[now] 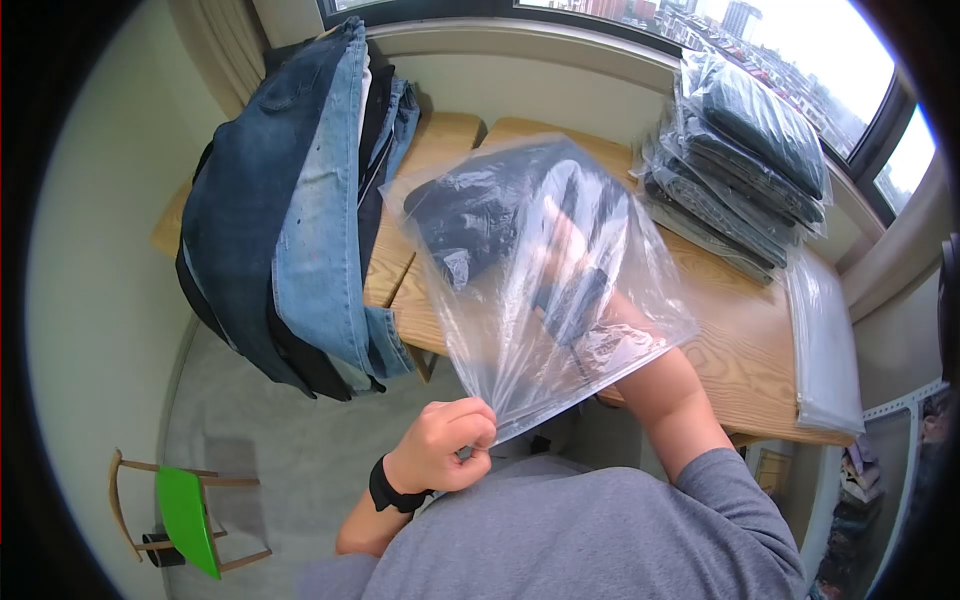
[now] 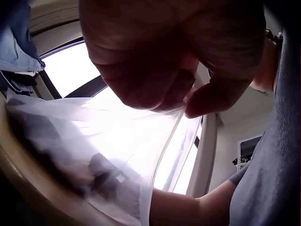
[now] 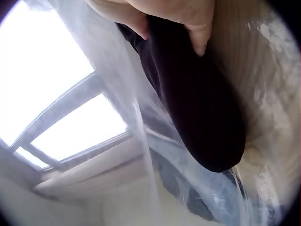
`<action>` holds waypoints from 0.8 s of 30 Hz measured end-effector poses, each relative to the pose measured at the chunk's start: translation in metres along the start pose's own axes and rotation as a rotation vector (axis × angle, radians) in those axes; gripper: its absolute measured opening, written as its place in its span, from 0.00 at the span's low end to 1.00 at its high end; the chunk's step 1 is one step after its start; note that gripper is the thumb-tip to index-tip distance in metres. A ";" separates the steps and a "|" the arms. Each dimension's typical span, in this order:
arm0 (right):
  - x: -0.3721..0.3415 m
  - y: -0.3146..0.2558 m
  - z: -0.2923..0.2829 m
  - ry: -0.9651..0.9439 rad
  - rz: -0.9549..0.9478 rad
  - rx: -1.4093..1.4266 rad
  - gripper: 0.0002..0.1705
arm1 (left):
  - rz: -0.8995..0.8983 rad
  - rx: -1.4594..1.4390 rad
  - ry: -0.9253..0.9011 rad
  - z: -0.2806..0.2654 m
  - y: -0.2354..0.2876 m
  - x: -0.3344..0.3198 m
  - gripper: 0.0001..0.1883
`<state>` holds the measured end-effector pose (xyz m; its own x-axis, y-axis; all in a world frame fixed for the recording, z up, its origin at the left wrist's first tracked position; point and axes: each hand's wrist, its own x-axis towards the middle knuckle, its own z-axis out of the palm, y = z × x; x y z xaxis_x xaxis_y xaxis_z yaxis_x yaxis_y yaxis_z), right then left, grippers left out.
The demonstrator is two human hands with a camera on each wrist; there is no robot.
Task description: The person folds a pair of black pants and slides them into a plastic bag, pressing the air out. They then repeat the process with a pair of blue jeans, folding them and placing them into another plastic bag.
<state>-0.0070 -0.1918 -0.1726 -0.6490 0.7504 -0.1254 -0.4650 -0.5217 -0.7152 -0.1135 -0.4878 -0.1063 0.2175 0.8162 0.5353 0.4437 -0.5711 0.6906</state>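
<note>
A clear plastic bag (image 1: pixel 500 340) is spread over the near part of the table, its mouth toward the person. At the bag's near left corner, my left hand (image 1: pixel 445 440) pinches the gathered edge between thumb and fingers. My right hand (image 1: pixel 568 245) reaches inside through the mouth, forearm and wrist device seen through the film. Inside lies a folded dark garment (image 1: pixel 470 210), toward the bag's far left end. In the right wrist view, the right hand's thumb and fingers grip the folded dark garment (image 3: pixel 197 108) from both sides.
Jeans (image 1: pixel 270 200) hang in a heap over the table's left end. Bagged folded garments (image 1: pixel 740 160) are stacked at the back right by the window. Flat clear bags (image 1: pixel 825 340) lie along the right edge of the table (image 1: pixel 735 330). A green chair (image 1: pixel 187 520) stands lower left.
</note>
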 end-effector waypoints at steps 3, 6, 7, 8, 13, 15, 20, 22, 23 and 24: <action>0.005 0.004 -0.005 0.063 0.087 0.010 0.21 | 0.004 -0.003 0.040 -0.003 -0.007 -0.004 0.11; 0.015 0.007 -0.006 0.084 0.138 0.000 0.20 | 0.001 -0.007 0.061 -0.003 -0.005 -0.006 0.10; 0.019 0.006 -0.007 0.082 0.144 -0.003 0.20 | -0.006 -0.021 0.052 -0.004 -0.004 -0.007 0.10; 0.024 0.007 -0.007 0.080 0.151 -0.003 0.20 | -0.013 -0.016 0.052 -0.004 -0.002 -0.007 0.10; 0.044 0.006 -0.008 0.108 0.164 -0.014 0.20 | -0.043 -0.034 0.009 -0.005 -0.003 -0.012 0.10; 0.045 0.007 -0.008 0.135 0.161 -0.017 0.21 | -0.081 -0.061 -0.038 -0.004 -0.003 -0.010 0.10; 0.046 0.005 -0.017 0.215 0.177 -0.052 0.22 | -0.039 -0.003 0.018 -0.016 0.001 -0.011 0.09; 0.046 0.003 -0.019 0.257 0.191 -0.082 0.22 | -0.045 0.130 0.071 -0.024 -0.003 -0.016 0.09; 0.045 0.004 -0.019 0.281 0.199 -0.097 0.23 | -0.079 0.136 0.060 -0.026 -0.007 -0.017 0.09; 0.044 0.002 -0.017 0.311 0.208 -0.113 0.23 | -0.158 0.136 0.021 -0.027 -0.008 -0.019 0.08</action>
<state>-0.0262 -0.1531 -0.1913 -0.5008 0.7295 -0.4659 -0.2624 -0.6409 -0.7214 -0.1447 -0.5007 -0.1089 0.1186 0.8917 0.4368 0.5843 -0.4184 0.6954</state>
